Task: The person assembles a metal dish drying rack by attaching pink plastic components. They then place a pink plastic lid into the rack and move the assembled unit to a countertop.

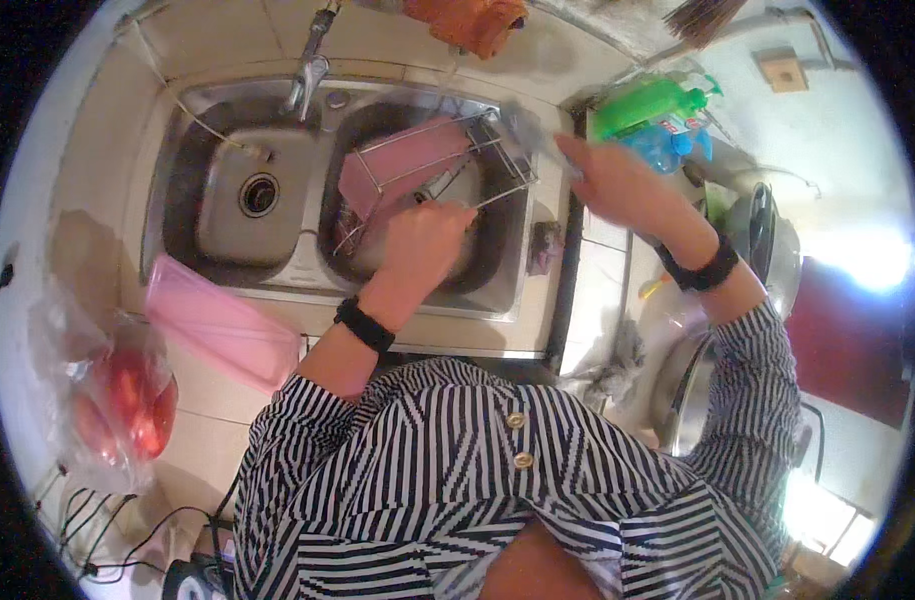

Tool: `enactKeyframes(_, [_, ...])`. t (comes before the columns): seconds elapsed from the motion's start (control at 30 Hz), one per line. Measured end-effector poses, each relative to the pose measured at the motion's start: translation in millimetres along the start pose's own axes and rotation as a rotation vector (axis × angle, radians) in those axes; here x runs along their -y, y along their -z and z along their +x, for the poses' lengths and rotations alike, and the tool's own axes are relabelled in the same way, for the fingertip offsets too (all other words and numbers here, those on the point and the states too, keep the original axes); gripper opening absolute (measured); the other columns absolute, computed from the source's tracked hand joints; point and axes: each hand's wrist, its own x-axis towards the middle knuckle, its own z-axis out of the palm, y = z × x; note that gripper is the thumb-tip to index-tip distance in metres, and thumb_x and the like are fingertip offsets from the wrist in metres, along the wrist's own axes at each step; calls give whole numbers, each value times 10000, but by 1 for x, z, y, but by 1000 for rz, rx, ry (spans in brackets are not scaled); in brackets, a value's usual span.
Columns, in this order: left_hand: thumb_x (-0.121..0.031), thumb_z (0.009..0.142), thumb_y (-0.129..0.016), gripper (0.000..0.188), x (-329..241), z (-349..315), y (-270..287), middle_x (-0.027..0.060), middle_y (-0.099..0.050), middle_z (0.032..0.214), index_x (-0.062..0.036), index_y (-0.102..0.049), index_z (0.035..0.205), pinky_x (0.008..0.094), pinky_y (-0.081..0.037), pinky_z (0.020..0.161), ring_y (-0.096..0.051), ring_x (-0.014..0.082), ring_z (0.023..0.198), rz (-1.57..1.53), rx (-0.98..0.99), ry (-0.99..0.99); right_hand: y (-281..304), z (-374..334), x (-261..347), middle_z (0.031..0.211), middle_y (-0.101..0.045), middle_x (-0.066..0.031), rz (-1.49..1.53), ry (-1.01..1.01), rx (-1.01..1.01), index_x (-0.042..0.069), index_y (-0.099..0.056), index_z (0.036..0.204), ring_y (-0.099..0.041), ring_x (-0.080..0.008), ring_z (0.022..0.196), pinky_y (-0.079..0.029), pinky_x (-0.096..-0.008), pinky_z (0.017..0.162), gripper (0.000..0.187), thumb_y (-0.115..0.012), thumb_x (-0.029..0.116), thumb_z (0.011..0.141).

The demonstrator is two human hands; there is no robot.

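A metal wire rack (pixel 427 160) stands tilted in the right basin of the steel sink (pixel 312 270). My left hand (pixel 427 240) is closed round its near rail. My right hand (pixel 617 185) is up at the basin's right rim, its fingers closed on a grey, brush-like tool (pixel 525 132) smeared by motion. The tool's head is by the rack's right end; whether they touch I cannot tell. A flat pink plastic piece (pixel 402 168) lies in the basin, seen through the rack's wires.
A pink tray (pixel 222 325) lies on the counter at front left, near a clear bag of red things (pixel 127 400). The faucet (pixel 307 85) rises behind the left basin. Green (pixel 652 105) and blue (pixel 662 148) bottles stand at far right. Pans (pixel 687 390) are beside my right arm.
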Motion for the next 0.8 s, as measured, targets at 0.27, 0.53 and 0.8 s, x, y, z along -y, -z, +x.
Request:
enactKeyframes(0.27, [-226,837,-577,170,12,-16,10,87,-627,653,-102,-657,752,364,-501,507,-633,246,591,48,11,-49,-39,-12,42,708,-596,-239,106,108,-224,-8,-379,1278,-603,-400,664,-482,-498,594,583,-552,28,722])
enactKeyframes(0.53, [-229,854,-553,185,11,-9,16,88,-641,695,-113,-660,757,349,-508,516,-642,231,618,48,25,-71,-20,-9,53,827,-575,-227,255,262,-391,66,-367,1355,-579,-398,757,-470,-465,677,606,-529,52,771])
enactKeyframes(0.8, [-237,869,-550,222,5,-13,12,98,-629,662,-82,-647,743,350,-508,512,-638,243,595,11,47,-79,-30,-16,25,817,-599,-216,74,-16,-197,106,-355,1361,-608,-388,722,-493,-460,622,657,-558,47,739])
